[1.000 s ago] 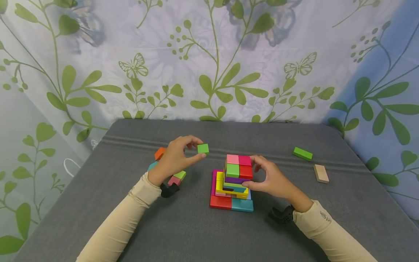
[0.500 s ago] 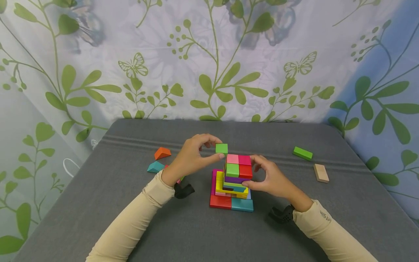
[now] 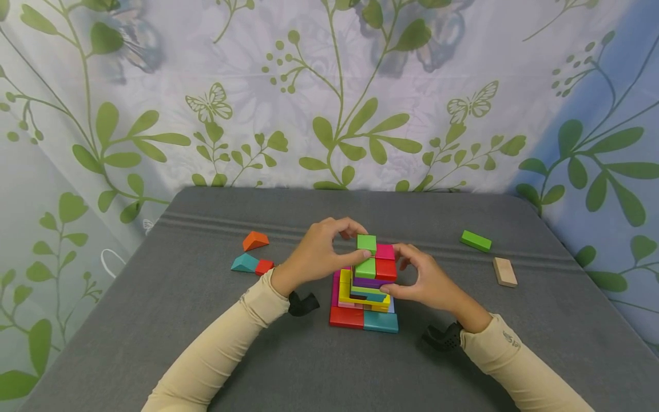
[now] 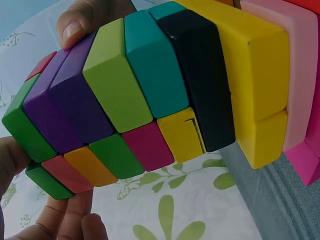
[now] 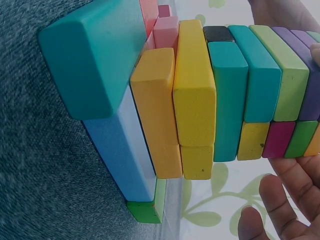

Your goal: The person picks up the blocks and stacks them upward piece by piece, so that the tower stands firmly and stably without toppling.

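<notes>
A tower of coloured wooden blocks [image 3: 372,282] rises from a wider base near the middle of the table. At its top, on the back left corner, sits a small green block [image 3: 366,243]. My left hand [image 3: 325,250] pinches that block, thumb in front and fingers behind. The left wrist view shows the same green block [image 4: 48,181] lined up against the pink one below it. On the tower's right side my right hand [image 3: 429,279] holds the upper layers between thumb and fingers. In the right wrist view its fingers [image 5: 295,195] lie along the tower's back.
To the left lie an orange wedge [image 3: 255,241], a teal wedge [image 3: 244,263] and a red block [image 3: 265,267]. A long green block [image 3: 476,241] and a plain wooden block [image 3: 505,273] lie to the right. Behind the grey table [image 3: 288,366] hangs a leaf-patterned curtain [image 3: 231,68].
My left hand has carried the green block rightward from beside the tower onto its top back left corner, covering the light pink block there. The right hand has stayed at the tower.
</notes>
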`<state>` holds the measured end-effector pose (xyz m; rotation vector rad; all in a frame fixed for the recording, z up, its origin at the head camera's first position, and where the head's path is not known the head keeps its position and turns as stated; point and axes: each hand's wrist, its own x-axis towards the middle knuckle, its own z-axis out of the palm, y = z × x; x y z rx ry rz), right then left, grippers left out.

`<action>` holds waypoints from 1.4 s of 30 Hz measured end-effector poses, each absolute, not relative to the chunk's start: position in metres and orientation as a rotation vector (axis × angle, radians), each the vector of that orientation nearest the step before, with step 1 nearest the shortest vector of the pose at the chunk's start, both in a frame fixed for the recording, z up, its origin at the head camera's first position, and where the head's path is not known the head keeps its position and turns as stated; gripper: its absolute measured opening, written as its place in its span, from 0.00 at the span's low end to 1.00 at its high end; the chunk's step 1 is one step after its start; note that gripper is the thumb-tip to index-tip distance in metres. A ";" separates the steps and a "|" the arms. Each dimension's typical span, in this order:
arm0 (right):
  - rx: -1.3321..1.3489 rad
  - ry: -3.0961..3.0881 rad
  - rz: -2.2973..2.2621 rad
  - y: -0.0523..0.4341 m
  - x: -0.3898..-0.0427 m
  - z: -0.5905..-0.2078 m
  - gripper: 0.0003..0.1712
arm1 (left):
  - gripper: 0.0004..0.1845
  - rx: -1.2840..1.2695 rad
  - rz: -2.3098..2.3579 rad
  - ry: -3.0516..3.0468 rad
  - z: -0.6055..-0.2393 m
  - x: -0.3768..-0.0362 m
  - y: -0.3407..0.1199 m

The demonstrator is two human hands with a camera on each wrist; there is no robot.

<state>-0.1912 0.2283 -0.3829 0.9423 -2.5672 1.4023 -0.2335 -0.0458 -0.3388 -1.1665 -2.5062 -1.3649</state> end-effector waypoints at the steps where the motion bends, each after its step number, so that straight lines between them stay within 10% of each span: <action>1: 0.945 -2.564 1.402 0.228 -0.191 -0.383 0.34 | 0.18 -1.165 -1.365 -2.504 -0.339 -0.233 -0.045; 42: 0.902 -2.607 1.361 0.227 -0.190 -0.383 0.35 | 0.16 -1.187 -1.189 -3.008 -0.390 -0.270 -0.186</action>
